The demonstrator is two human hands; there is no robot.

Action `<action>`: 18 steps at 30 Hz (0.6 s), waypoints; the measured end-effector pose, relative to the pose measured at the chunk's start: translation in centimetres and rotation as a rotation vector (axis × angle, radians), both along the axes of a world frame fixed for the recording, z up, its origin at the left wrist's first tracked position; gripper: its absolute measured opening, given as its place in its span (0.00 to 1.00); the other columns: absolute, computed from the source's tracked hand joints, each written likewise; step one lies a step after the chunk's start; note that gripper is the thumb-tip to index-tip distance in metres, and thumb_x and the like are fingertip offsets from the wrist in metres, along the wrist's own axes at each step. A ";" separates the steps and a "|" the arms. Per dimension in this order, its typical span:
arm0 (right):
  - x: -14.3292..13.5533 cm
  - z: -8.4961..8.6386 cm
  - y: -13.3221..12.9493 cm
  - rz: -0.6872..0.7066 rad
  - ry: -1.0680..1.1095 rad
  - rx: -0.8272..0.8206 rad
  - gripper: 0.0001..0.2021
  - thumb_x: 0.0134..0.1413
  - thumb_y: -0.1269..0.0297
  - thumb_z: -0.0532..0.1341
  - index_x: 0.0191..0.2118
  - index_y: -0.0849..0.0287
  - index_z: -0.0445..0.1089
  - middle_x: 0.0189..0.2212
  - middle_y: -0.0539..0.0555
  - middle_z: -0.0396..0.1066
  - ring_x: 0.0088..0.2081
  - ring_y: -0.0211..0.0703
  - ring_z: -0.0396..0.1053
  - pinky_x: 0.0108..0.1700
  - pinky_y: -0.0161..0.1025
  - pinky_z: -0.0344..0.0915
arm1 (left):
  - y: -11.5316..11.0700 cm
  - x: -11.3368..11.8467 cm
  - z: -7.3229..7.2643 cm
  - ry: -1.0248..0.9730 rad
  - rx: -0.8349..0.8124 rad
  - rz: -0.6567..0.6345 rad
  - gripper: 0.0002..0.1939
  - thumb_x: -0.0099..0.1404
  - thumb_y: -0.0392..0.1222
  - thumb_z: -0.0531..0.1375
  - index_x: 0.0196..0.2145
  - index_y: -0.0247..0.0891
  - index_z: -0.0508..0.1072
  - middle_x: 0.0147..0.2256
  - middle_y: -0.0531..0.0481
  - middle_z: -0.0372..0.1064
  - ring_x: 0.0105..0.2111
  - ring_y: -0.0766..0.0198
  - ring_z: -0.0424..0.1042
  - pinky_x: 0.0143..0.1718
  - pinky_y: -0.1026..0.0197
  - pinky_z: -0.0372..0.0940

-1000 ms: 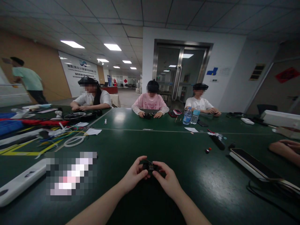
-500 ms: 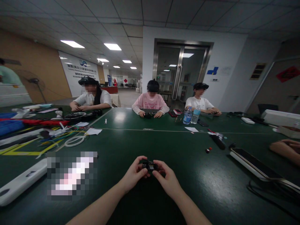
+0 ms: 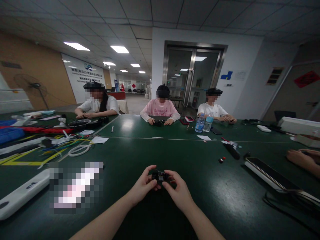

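Between my two hands is a small black device with a grey patch on the side towards me; its exact kind is too small to make out. My left hand grips its left end, thumb in front and index finger on top. The right end is pinched by my right hand, with the thumb low at the front and the fingers curled behind. Both hands are just above the green table. My fingers hide the device's ends and underside.
A white bar-shaped case and a pixelated bright object lie left. Cables are further left. A phone on a white block lies right, near another person's hand. Water bottles and several seated people are across the table.
The device has tilted slightly in my fingers, and both hands have hardly moved. A person at the far left edge has gone out of view.
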State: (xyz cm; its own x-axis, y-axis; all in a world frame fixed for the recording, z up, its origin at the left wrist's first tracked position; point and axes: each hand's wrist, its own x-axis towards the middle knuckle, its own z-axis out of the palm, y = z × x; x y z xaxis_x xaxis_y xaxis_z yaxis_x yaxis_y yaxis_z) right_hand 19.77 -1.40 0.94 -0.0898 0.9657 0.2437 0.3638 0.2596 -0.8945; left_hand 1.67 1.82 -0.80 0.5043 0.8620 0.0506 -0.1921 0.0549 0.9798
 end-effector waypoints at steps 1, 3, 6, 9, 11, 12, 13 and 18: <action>0.0 0.0 0.0 0.004 -0.006 0.002 0.17 0.48 0.66 0.59 0.46 0.49 0.65 0.44 0.51 0.67 0.45 0.47 0.65 0.46 0.46 0.63 | 0.0 0.0 0.0 0.001 0.003 0.003 0.31 0.59 0.42 0.59 0.55 0.42 0.47 0.37 0.47 0.68 0.34 0.60 0.71 0.38 0.55 0.62; 0.0 0.0 0.1 0.012 -0.011 0.013 0.16 0.48 0.66 0.59 0.46 0.50 0.65 0.44 0.51 0.67 0.45 0.47 0.65 0.46 0.45 0.63 | 0.0 0.0 0.0 0.003 0.003 0.000 0.30 0.58 0.42 0.59 0.55 0.42 0.48 0.37 0.47 0.68 0.35 0.60 0.71 0.38 0.55 0.62; 0.0 -0.2 0.2 0.024 -0.007 0.031 0.16 0.48 0.68 0.58 0.45 0.53 0.65 0.43 0.53 0.67 0.43 0.46 0.66 0.44 0.44 0.64 | -0.1 0.1 0.0 -0.009 -0.003 -0.007 0.29 0.58 0.42 0.59 0.53 0.41 0.50 0.37 0.47 0.67 0.35 0.60 0.71 0.38 0.56 0.61; 0.0 -0.2 0.3 0.024 -0.003 0.034 0.15 0.48 0.68 0.58 0.45 0.53 0.65 0.43 0.53 0.68 0.42 0.45 0.67 0.43 0.43 0.65 | -0.1 0.2 0.0 -0.030 -0.001 -0.009 0.27 0.59 0.42 0.59 0.52 0.41 0.51 0.37 0.47 0.68 0.34 0.61 0.71 0.36 0.57 0.61; 0.0 -0.2 0.2 0.022 -0.003 0.029 0.15 0.49 0.67 0.58 0.45 0.53 0.65 0.42 0.53 0.68 0.42 0.45 0.67 0.43 0.43 0.65 | 0.0 0.2 -0.1 -0.032 0.002 -0.011 0.24 0.59 0.41 0.58 0.50 0.41 0.52 0.36 0.48 0.68 0.33 0.62 0.71 0.36 0.57 0.61; 0.0 -0.1 0.2 0.020 -0.003 0.025 0.15 0.49 0.67 0.58 0.45 0.53 0.65 0.42 0.53 0.68 0.42 0.45 0.67 0.43 0.43 0.65 | 0.0 0.2 -0.1 -0.030 0.003 -0.011 0.23 0.59 0.41 0.58 0.49 0.41 0.53 0.35 0.49 0.68 0.33 0.62 0.71 0.36 0.57 0.61; 0.0 -0.1 0.2 0.019 -0.003 0.019 0.15 0.49 0.66 0.58 0.45 0.53 0.66 0.41 0.53 0.69 0.41 0.45 0.67 0.43 0.43 0.65 | 0.0 0.1 -0.1 -0.025 0.003 -0.013 0.22 0.59 0.41 0.58 0.49 0.41 0.54 0.35 0.49 0.68 0.33 0.62 0.71 0.36 0.57 0.62; 0.1 0.2 0.0 0.019 0.008 -0.014 0.15 0.49 0.66 0.58 0.45 0.52 0.66 0.41 0.52 0.69 0.41 0.45 0.68 0.42 0.43 0.65 | -0.2 0.0 0.4 -0.011 0.007 -0.007 0.21 0.59 0.40 0.58 0.48 0.40 0.55 0.36 0.48 0.68 0.34 0.61 0.71 0.36 0.57 0.62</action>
